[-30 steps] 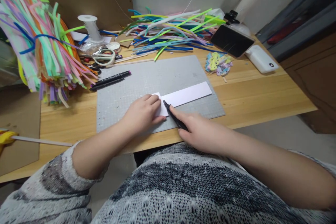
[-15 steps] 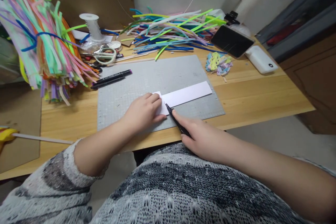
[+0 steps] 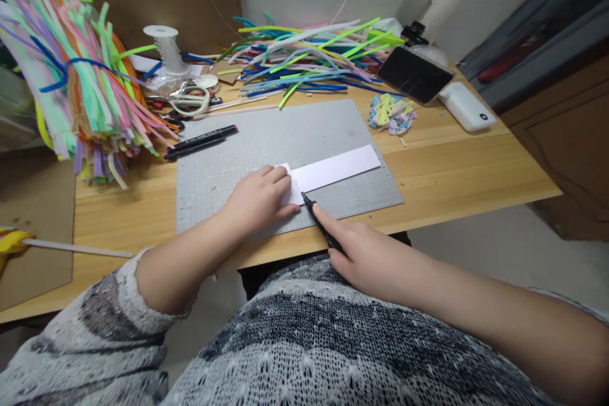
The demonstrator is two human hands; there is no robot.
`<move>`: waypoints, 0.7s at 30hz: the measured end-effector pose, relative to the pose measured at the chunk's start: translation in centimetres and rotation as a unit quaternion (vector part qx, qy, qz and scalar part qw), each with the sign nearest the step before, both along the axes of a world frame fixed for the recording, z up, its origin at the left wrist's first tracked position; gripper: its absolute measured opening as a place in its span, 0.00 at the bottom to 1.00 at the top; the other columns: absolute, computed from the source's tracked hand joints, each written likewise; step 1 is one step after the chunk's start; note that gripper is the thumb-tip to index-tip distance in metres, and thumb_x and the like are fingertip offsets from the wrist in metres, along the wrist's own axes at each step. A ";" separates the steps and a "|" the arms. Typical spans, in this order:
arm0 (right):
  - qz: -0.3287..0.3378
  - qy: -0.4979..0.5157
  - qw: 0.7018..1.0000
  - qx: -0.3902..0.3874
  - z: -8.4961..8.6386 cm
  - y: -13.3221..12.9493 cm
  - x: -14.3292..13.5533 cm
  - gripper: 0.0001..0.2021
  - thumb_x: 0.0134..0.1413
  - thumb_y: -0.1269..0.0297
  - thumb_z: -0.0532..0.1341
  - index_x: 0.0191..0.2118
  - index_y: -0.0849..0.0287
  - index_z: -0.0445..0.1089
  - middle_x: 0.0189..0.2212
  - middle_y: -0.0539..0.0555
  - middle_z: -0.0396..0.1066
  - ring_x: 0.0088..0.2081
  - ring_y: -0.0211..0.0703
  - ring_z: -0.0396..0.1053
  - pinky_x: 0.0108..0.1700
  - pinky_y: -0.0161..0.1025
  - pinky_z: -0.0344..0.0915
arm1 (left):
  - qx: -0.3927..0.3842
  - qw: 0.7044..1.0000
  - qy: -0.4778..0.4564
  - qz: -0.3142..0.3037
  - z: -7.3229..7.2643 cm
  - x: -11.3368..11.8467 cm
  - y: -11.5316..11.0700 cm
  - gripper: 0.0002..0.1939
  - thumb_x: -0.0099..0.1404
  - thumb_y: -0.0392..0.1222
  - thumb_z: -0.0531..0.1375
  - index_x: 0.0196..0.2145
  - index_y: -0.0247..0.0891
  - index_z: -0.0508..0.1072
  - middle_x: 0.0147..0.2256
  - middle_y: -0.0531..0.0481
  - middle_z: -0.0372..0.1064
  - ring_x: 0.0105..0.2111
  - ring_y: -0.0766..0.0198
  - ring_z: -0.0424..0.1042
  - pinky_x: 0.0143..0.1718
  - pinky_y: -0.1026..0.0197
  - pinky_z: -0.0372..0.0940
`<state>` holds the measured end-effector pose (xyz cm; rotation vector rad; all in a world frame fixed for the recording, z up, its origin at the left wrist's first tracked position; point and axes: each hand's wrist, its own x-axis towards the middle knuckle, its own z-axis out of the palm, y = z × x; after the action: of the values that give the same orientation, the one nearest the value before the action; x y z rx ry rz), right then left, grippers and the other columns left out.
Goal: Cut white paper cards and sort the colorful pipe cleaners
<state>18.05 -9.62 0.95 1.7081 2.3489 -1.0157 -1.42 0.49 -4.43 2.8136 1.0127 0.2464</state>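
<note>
A small white card (image 3: 294,193) lies across a longer white paper strip (image 3: 337,167), both on the grey cutting mat (image 3: 228,177). My left hand (image 3: 261,195) presses the card down, its fingers curled over it and its thumb at the near edge. In my right hand (image 3: 349,247) is a slim black utility knife (image 3: 320,219), gripped with the forefinger along its top. The knife's tip touches the card's right edge, close to its lower corner. How much of the card is under my left hand is hidden.
Two black markers (image 3: 204,139) rest at the mat's left. Behind are scissors (image 3: 190,101), a white spool (image 3: 166,51) and a heap of pipe cleaners (image 3: 309,54). A tied bundle (image 3: 90,76) stands left. A phone (image 3: 416,73) is at right; a yellow glue gun (image 3: 13,242) lies left.
The knife tip has moved a little toward me along the card's right edge. My left hand stays on the card. The whole view has shifted slightly.
</note>
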 end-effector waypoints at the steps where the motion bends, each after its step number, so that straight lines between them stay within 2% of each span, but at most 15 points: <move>1: 0.000 -0.003 1.000 -0.006 0.0 0.0 0.0 0.36 0.50 0.74 0.51 0.66 0.72 0.44 0.36 0.66 0.75 0.32 0.53 0.73 0.30 0.47 0.70 | 0.000 1.000 -0.002 0.001 0.0 0.0 0.0 0.19 0.61 0.53 0.58 0.42 0.34 0.69 0.45 0.40 0.68 0.44 0.51 0.65 0.43 0.52 0.63; 6: 0.003 0.019 1.000 0.024 -0.5 -0.3 0.8 0.35 0.51 0.73 0.52 0.66 0.68 0.46 0.41 0.67 0.75 0.35 0.54 0.74 0.32 0.48 0.71 | -0.011 1.000 -0.021 0.003 -0.3 -0.1 0.1 0.19 0.60 0.52 0.58 0.43 0.35 0.69 0.46 0.40 0.67 0.46 0.51 0.65 0.46 0.51 0.62; 10: 0.003 0.081 0.995 0.058 0.0 -0.3 2.7 0.34 0.52 0.72 0.53 0.66 0.59 0.49 0.52 0.62 0.68 0.47 0.54 0.71 0.43 0.51 0.72 | -0.008 0.999 -0.032 0.032 -0.6 -0.4 -0.1 0.23 0.58 0.55 0.59 0.44 0.36 0.69 0.54 0.37 0.61 0.53 0.47 0.61 0.52 0.47 0.59; 12: -0.010 0.109 0.993 0.047 0.3 0.0 3.9 0.34 0.53 0.71 0.54 0.66 0.56 0.49 0.58 0.59 0.63 0.53 0.54 0.67 0.49 0.52 0.70 | -0.003 0.999 -0.025 0.048 -0.6 -0.5 -0.2 0.27 0.56 0.59 0.60 0.45 0.36 0.69 0.57 0.36 0.57 0.55 0.43 0.58 0.55 0.43 0.54; 14: -0.041 0.129 0.990 0.030 0.4 0.4 4.8 0.33 0.54 0.70 0.54 0.66 0.55 0.48 0.60 0.57 0.60 0.56 0.55 0.65 0.51 0.53 0.68 | -0.013 0.998 -0.021 0.052 -0.4 -0.6 -0.2 0.28 0.54 0.60 0.61 0.46 0.37 0.69 0.56 0.37 0.58 0.55 0.43 0.58 0.57 0.41 0.51; 17: -0.108 0.154 0.982 0.017 -0.1 1.2 5.8 0.33 0.55 0.68 0.54 0.67 0.52 0.46 0.58 0.57 0.63 0.48 0.53 0.70 0.46 0.53 0.71 | -0.041 0.995 -0.063 0.069 0.5 -1.2 0.3 0.27 0.55 0.59 0.61 0.47 0.40 0.68 0.54 0.40 0.62 0.53 0.47 0.61 0.57 0.43 0.53; 21: -0.167 0.175 0.970 0.025 -1.4 2.4 6.8 0.33 0.55 0.66 0.55 0.66 0.49 0.46 0.54 0.57 0.67 0.37 0.48 0.73 0.38 0.49 0.72 | -0.007 0.972 -0.147 0.185 1.2 -3.1 2.3 0.26 0.57 0.54 0.60 0.50 0.40 0.65 0.56 0.40 0.60 0.56 0.49 0.59 0.57 0.45 0.53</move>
<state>24.85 -7.21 -0.49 2.1524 2.3395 -1.4290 -4.50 2.82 -3.19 2.4528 1.4411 0.6705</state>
